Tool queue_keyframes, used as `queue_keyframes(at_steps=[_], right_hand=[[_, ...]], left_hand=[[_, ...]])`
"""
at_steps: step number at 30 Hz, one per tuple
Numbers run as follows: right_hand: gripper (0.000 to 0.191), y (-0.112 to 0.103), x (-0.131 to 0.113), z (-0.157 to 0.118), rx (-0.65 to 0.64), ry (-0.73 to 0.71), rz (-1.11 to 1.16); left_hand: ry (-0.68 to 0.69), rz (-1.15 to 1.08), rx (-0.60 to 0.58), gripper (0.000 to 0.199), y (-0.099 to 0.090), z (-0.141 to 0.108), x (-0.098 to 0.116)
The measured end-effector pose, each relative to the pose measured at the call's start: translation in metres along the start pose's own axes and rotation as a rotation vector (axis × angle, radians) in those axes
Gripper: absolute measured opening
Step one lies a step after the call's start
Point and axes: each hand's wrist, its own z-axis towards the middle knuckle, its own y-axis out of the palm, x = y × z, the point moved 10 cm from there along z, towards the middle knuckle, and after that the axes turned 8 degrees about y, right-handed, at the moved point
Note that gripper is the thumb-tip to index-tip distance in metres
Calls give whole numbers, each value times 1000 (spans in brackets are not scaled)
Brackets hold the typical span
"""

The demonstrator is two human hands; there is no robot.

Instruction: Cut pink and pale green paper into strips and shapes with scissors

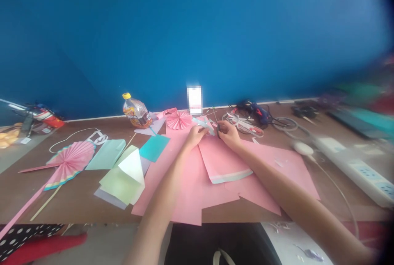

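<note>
Over the pink paper in the middle of the table, my left hand (pixel 196 135) pinches a pale blue paper strip (pixel 202 122). To its right, my right hand (pixel 229 134) is closed around dark-handled scissors (pixel 218 130), close to the strip's end. Their blades are hard to make out. Under my wrists lies a pink sheet with a pale blue edge (pixel 232 178), resting on larger pink paper sheets (pixel 181 183). A pleated pink paper rosette (pixel 178 120) lies just beyond my left hand.
A yellow-capped bottle (pixel 137 112) stands by the blue wall. Left lie a pink pleated fan (pixel 72 160), a teal sheet (pixel 154 147) and green paper (pixel 123 179). A white power strip (pixel 353 166), cables (pixel 285 124) and a blurred dark flat object (pixel 353 124) occupy the right.
</note>
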Motion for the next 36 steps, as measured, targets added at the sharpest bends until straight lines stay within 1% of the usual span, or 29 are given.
queue_keyframes(at_steps=[3,7,10,13,15,18,21,25,29,36], right_hand=[[43,2,-2,0,-23,10,-13],[42,-5,-17,-1,-36,15,-63],[37,-8,-26,-5,-137,21,-156],[34,-15,-25,-11,-210,37,-241],[32,-19,-21,-16,-236,32,-284],[32,-19,-19,-21,-262,-7,-333],[32,-18,-20,-23,-256,-30,-336],[34,-15,-21,-26,-245,-39,-335],[32,-14,-19,-27,-220,-33,-342],[33,-8,-10,-28,-280,11,-308]], left_hand=[[-10,-5,14,40,-2,0,0],[-33,-55,128,39,-15,-2,-3],[-10,-72,168,38,-20,-1,-1],[3,-79,175,38,-21,-1,0],[0,-82,174,39,-21,-1,1],[-15,-101,164,40,-19,-1,-1],[-23,-114,174,41,-19,-2,-2],[-8,-101,138,42,-15,-1,2],[34,-97,119,43,-14,-1,9],[21,-109,81,41,-10,-1,9]])
